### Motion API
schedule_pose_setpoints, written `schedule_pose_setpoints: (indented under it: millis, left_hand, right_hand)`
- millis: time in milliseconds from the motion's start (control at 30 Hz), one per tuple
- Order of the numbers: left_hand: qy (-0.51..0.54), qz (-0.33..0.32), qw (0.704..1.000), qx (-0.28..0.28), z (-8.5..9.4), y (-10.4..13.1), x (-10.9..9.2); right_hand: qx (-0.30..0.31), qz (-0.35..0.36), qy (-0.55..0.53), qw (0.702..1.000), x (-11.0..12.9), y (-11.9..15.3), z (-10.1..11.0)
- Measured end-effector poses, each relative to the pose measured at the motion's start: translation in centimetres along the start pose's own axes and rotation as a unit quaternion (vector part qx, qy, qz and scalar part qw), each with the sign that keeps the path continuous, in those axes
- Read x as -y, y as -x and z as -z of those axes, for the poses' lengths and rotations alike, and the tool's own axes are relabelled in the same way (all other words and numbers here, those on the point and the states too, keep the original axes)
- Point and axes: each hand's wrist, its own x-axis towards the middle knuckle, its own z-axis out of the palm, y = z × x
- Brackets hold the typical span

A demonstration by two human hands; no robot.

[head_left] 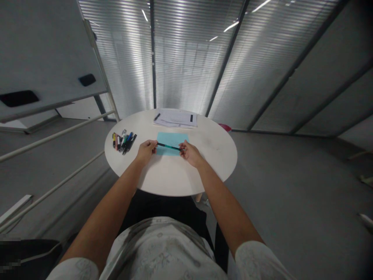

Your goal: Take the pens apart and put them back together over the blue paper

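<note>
A slim pen, black with a green middle, is stretched between my two hands. My left hand pinches its left end between thumb and fingers. At the other end, the fingers of my right hand close around the tip, partly hiding it. Beneath the pen lies a light blue sheet of paper on the white round table. Both hands are over the sheet's side edges.
Several pens and markers lie in a group at the table's left. Stacked papers with a dark pen on them rest at the far edge. A whiteboard frame stands left, and a pink object shows beyond the table's right edge.
</note>
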Motion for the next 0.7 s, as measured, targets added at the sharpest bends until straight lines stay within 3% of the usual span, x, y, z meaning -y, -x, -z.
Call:
schedule_pose_setpoints:
  millis: [300,700]
  left_hand:
    - [0.010,0.000,1.000,0.002,0.0,0.0,0.0]
    - [0.037,0.000,0.999,-0.002,-0.1,0.0,-0.1]
  right_hand:
    - [0.022,0.027,0.015,0.999,-0.3,-0.1,0.1]
    - [0.042,0.068,0.117,0.990,-1.1,-0.3,0.5]
